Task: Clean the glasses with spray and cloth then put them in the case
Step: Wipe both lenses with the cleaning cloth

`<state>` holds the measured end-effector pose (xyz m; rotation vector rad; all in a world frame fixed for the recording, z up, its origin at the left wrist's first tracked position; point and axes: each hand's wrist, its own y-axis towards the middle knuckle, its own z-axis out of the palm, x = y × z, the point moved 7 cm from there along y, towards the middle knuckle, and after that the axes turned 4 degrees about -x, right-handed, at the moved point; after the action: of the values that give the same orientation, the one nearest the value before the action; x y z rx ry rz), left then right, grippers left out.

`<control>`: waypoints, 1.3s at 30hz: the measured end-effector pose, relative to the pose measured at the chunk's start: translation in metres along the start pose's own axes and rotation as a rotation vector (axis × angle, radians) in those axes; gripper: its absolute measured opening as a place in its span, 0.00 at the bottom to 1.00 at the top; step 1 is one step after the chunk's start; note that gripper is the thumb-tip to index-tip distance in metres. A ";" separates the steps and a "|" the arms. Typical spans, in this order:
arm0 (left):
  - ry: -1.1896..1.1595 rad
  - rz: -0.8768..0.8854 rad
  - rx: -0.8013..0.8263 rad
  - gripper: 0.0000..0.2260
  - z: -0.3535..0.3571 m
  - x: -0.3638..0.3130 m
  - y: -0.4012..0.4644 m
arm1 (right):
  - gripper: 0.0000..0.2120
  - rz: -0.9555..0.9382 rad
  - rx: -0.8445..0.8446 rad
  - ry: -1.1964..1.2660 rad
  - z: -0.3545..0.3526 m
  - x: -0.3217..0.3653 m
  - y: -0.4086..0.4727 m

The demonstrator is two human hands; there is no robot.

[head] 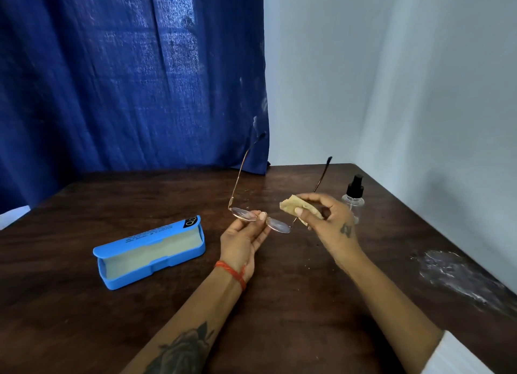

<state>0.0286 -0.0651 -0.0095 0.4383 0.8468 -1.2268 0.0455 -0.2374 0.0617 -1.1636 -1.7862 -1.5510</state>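
With your left hand [242, 235] pinching the glasses [261, 219] at the bridge above the surface's [279, 303] middle, and your right hand [326, 217] gripping the cloth [298, 207], wipe the seemingly unwiped right lens gently, supporting the frame.

Colours on the dark table, blue most of all

The table [140, 317] is dark brown wood with a whitish smear [458, 273] at the near right. The open case [148, 253] at the left is bright blue with a pale lining and a black label with white marks. The glasses [260, 219] have a thin golden frame with dark tips, and the cloth [300, 208] is beige-yellow. The spray bottle [353, 198] is clear with a black top. The left hand [240, 245] wears a red-orange thread on the wrist. The far curtain [126, 74] is deep blue, and the wall [391, 80] is pale grey-white.
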 end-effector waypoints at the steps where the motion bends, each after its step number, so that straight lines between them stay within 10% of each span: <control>1: 0.017 0.043 -0.017 0.06 -0.002 -0.002 0.000 | 0.09 -0.082 -0.105 -0.106 -0.005 0.006 -0.002; 5: 0.062 0.167 -0.049 0.06 -0.001 -0.008 -0.002 | 0.07 -0.343 -0.226 -0.337 -0.003 0.027 -0.015; 12: 0.117 0.257 -0.014 0.05 0.000 -0.012 -0.005 | 0.12 -0.237 0.115 -0.309 0.043 0.022 -0.026; 23: 0.113 0.268 -0.055 0.06 -0.003 -0.017 -0.004 | 0.13 -0.364 0.092 -0.618 0.043 0.034 -0.035; 32: 0.162 0.316 -0.073 0.06 -0.001 -0.021 -0.009 | 0.16 0.091 0.238 -0.131 0.052 0.011 -0.031; 39: 0.152 0.320 -0.111 0.07 -0.004 -0.021 -0.007 | 0.14 -0.288 0.255 -0.722 0.056 0.022 -0.039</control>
<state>0.0189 -0.0513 0.0049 0.5587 0.9293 -0.8549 0.0104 -0.1774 0.0465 -1.4998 -2.6231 -1.0434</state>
